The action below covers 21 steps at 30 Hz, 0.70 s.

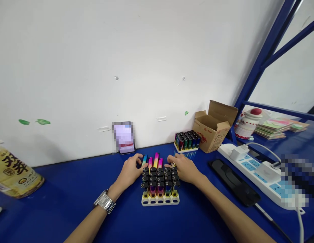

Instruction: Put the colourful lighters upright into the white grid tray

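Note:
A white rack (pixel 160 199) stands on the blue table, filled with rows of upright lighters (pixel 160 187) with black tops and shiny rainbow bodies. Along its far edge several lighters (pixel 156 160) in pink and yellow show their coloured ends upward. My left hand (pixel 130 171), with a metal watch on the wrist, curls round the far left corner, a blue lighter (pixel 145 159) between finger and thumb. At the far right corner my right hand (pixel 184 167) has its fingers bent round a lighter, of which only a yellowish bit (pixel 173 164) shows.
A second rack of lighters (pixel 187 140) and an open cardboard box (pixel 213 128) stand by the wall at right. A black phone (pixel 234 182), a power strip (pixel 253 165) and cables lie further right. A lit phone (pixel 123 136) leans on the wall; a yellow bottle (pixel 16 172) is at left.

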Available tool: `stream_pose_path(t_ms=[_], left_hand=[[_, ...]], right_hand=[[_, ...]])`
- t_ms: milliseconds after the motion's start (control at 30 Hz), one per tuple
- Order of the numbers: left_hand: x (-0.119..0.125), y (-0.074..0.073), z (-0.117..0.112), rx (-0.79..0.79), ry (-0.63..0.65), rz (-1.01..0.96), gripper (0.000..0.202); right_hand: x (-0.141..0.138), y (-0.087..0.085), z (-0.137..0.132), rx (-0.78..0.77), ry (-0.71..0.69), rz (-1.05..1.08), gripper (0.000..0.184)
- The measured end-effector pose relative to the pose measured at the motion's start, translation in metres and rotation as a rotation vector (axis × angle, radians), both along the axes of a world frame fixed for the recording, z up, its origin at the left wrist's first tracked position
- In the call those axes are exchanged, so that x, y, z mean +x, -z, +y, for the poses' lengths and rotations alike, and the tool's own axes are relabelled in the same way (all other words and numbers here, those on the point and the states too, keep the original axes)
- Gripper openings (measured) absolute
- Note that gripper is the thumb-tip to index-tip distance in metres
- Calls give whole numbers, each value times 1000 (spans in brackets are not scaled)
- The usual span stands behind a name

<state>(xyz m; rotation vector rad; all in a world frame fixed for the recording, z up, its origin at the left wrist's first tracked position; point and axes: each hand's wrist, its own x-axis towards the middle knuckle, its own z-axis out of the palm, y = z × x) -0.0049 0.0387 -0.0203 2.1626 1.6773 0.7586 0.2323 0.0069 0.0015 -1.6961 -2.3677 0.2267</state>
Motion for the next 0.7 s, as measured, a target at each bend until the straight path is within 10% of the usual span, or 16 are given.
stream_pose_path(t_ms=[333,533,700], left_hand=[[-4,-6,-7,16,-27,-207,25],[-4,-6,-11,-12,-85,-358,12],[-4,-7,-13,-108,-5,-559,32]], right_hand=[[15,29,21,62,66,644,13],[5,26,18,-99,-1,1278,25],[-2,34,19,-198,107,1309,53]])
